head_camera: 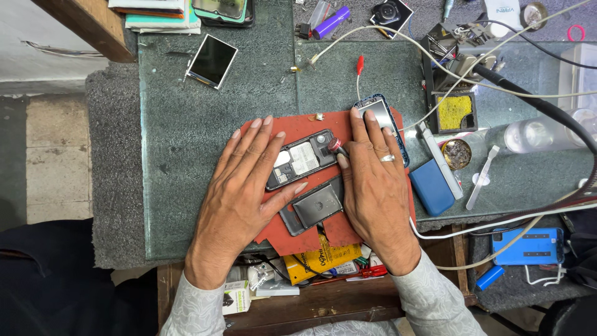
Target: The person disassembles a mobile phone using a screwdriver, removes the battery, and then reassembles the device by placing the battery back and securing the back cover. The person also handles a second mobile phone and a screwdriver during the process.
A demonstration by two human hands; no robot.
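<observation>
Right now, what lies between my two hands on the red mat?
In the head view, an opened phone and a grey back cover lie between left hand and right hand.

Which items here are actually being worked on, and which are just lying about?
In hand:
left hand
right hand
opened phone
blue-edged phone
grey back cover
red mat

Lying about:
loose screen
blue block
yellow sponge
purple lighter
</observation>
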